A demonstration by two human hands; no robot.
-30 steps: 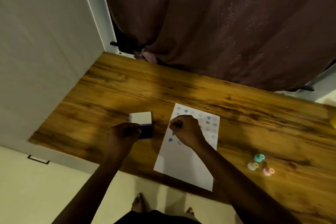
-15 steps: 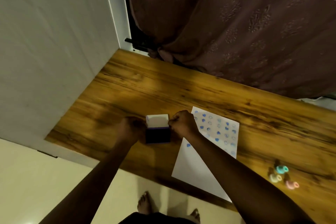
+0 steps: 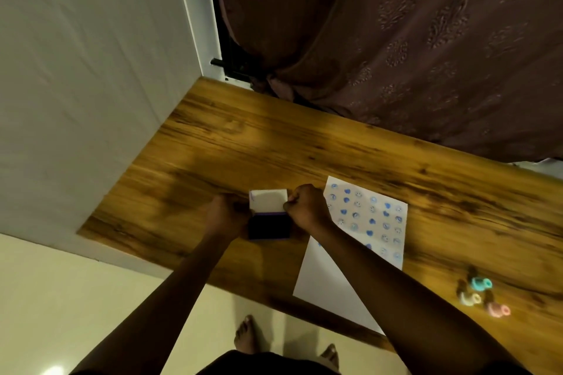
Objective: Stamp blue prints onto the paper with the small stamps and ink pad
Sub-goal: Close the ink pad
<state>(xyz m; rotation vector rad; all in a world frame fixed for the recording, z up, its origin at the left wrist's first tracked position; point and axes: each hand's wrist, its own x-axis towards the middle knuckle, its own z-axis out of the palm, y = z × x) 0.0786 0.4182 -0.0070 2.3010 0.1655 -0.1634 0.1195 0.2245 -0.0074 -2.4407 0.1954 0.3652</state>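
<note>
The ink pad [image 3: 268, 226] lies open on the wooden table [image 3: 274, 143], its dark blue pad showing and its white lid [image 3: 268, 200] tilted up behind. My left hand [image 3: 227, 216] grips the pad's left side. My right hand [image 3: 306, 207] is fisted at the pad's right edge, touching the lid; whatever it holds is hidden. Just right of it lies the white paper [image 3: 332, 280], its upper half covered with rows of blue prints [image 3: 370, 216]. Three small stamps, teal [image 3: 480, 283], cream [image 3: 469, 298] and pink [image 3: 497, 310], lie on the table farther right.
A brown patterned curtain [image 3: 411, 39] hangs behind the table's far edge. A white wall [image 3: 91, 85] borders the table on the left. My bare feet [image 3: 246, 336] stand on the pale floor below the near edge.
My right hand left the paper and moved left to the ink pad. The view shifted left, so the paper and stamps now sit farther right. My left hand stayed on the pad.
</note>
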